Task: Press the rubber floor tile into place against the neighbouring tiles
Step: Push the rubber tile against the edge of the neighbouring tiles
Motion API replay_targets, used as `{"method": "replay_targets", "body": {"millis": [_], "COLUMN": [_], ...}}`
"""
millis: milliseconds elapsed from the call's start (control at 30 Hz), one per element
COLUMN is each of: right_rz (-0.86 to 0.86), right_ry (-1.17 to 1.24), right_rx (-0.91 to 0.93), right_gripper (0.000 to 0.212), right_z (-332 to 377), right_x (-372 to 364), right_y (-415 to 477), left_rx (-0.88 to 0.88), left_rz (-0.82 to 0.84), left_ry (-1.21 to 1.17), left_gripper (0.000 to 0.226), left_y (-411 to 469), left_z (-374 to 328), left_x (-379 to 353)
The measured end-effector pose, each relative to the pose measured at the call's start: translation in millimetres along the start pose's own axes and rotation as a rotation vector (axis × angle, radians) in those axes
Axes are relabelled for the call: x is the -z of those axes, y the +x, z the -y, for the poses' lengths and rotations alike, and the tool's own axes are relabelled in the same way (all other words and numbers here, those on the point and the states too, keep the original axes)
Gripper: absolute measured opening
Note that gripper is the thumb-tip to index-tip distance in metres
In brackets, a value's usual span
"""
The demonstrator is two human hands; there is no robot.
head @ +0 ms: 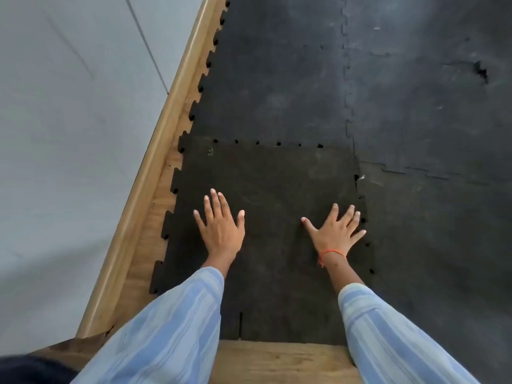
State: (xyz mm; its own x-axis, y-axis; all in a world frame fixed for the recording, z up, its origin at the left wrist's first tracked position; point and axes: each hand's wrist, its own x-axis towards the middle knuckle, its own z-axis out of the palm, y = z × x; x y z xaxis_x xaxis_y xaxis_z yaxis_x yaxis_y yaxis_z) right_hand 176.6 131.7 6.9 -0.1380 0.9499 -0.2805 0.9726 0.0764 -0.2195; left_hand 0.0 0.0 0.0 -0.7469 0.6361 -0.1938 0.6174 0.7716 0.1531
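With both my left hand (220, 227) and right hand (336, 232) flat and spread, grasping nothing, on the tile (271, 189), I should lean weight toward its right seam (360, 195), where gaps show.

Both striped sleeves (171, 328) run off the bottom edge; a dark blurred shape (30, 368) at seven o'clock cannot be identified.

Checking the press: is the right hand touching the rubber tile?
Touching. The head view shows the right hand spread flat, fingers splayed, on the rubber tile near its right seam.
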Motion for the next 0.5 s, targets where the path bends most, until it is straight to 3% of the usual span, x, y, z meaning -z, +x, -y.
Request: {"method": "replay_targets", "body": {"millis": [167,267,500], "right_rz": [-0.035,0.021,0.015], "right_ry": [0.078,0.092,0.209], "right_rx": [-0.173,-0.264,-0.349], "right_gripper": [0.127,0.132,0.120], "right_z": [-9,-9,-13], "right_x": [2,6,18], "right_y": [11,12,17], "left_rx": [0.413,0.462,0.498], "left_rz": [0.140,0.217,0.211], "left_ry": [-0.240,-0.309,-0.295], "left_gripper": [0.113,0.129,0.132], "left_y": [36,49,56], "left_z": [37,42,41], "left_x": [3,13,22]}}
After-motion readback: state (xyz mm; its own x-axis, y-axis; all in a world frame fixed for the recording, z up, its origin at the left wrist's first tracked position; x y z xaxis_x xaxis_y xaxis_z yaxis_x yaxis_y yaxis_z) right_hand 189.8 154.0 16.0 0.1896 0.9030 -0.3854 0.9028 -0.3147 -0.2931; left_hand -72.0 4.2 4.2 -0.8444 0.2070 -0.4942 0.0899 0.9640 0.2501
